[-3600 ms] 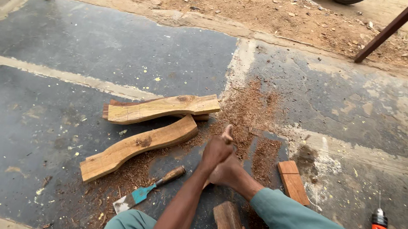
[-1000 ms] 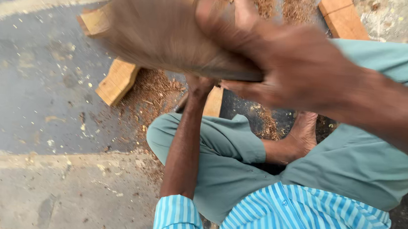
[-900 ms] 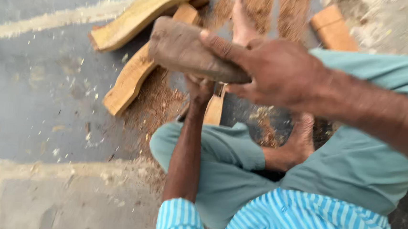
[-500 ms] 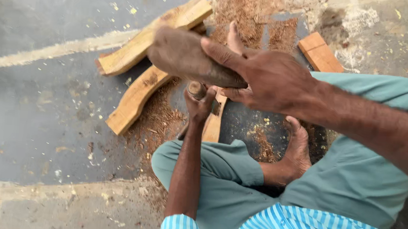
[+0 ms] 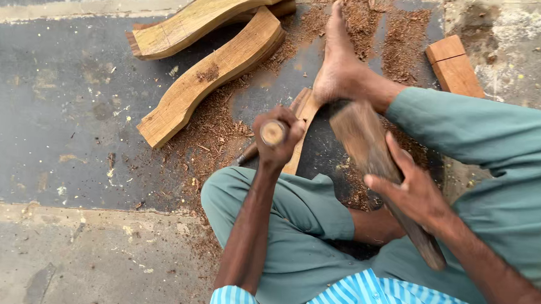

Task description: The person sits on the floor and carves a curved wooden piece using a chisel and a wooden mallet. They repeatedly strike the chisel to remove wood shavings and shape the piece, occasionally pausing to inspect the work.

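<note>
While the left hand grips a chisel on the narrow wood strip pinned underfoot and the right hand clutches a wooden mallet, sawdust suggests carving is well underway, unfinished.

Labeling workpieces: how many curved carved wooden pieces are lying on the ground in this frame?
2. One curved wooden piece lies at top centre, running off the frame's upper edge. The second curved piece lies just below it, angled towards the left. More may lie outside the view.

Bare floor is lying open at nine o'clock; two carved planks are blocking eleven, a wood block is crowding one.
</note>
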